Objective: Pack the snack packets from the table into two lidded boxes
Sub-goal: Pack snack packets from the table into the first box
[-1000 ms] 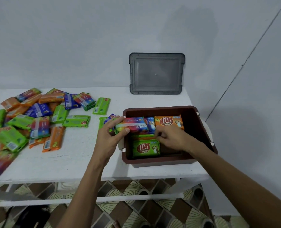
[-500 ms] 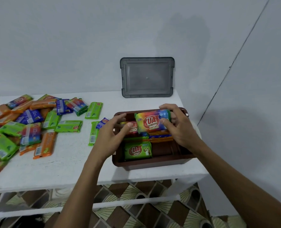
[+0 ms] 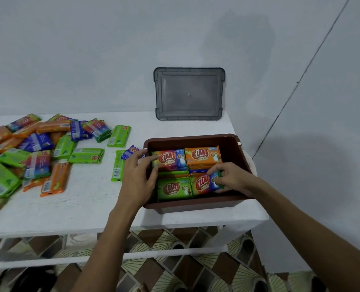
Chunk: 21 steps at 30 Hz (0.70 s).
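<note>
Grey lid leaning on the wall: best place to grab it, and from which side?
Take the grey lid by its top edge, coming down from above. It stands nearly upright against the wall, bottom edge on the white table, so the top rim is free while the back is shut off. Its sides are open too, for two hands.

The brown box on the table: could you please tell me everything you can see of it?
The brown box is a rectangular open-topped bin, seemingly plastic, with a rolled rim and sloping walls. It sits upright near the table's front right corner, lid off; a grey lid leans against the wall behind. Four packets lie face up on top inside, with more beneath. The left hand reaches over its left wall onto a rainbow packet; the right hand presses another rainbow packet into the front right.
</note>
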### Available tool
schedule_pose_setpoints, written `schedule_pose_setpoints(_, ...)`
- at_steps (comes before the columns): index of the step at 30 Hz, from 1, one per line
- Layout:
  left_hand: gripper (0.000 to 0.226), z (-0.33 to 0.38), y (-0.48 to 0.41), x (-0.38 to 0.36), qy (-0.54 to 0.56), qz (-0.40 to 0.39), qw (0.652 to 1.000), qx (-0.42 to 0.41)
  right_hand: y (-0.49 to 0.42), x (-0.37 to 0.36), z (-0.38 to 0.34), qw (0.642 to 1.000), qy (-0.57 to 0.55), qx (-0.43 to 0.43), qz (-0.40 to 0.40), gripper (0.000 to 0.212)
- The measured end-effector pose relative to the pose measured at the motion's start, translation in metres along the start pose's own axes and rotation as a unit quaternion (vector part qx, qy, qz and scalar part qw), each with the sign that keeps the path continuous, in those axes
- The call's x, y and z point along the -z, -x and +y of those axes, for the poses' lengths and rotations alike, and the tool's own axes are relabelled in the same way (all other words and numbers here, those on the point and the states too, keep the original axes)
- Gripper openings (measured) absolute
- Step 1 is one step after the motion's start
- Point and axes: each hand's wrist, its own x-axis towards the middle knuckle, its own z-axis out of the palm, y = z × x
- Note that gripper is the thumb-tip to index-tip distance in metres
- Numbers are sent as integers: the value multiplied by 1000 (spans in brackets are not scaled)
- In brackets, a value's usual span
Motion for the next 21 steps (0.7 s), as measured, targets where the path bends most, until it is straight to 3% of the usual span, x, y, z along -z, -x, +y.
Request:
schedule_pose_setpoints(3, 30, 0, 1, -1, 5, -4, 1000, 19, -12, 0, 2, 989, 147, -8, 4, 30)
schedule_pose_setpoints(6, 30, 1, 1, -1, 6, -5, 1000, 20, -19, -4, 6, 942, 333, 25, 21, 25)
schedule_pose_setpoints(13, 30, 0, 2, 1, 33, -20, 999, 15, -25, -6, -7, 856, 516, 23, 10, 19)
schedule_pose_setpoints(17, 31, -13, 4, 14, 98, -14, 995, 7, -11, -32, -56, 858, 472, 159, 126, 19)
schedule_pose_setpoints(21, 29, -60, 3, 32, 73, 4, 997, 18, -27, -85, -108, 881, 350, 279, 154, 23)
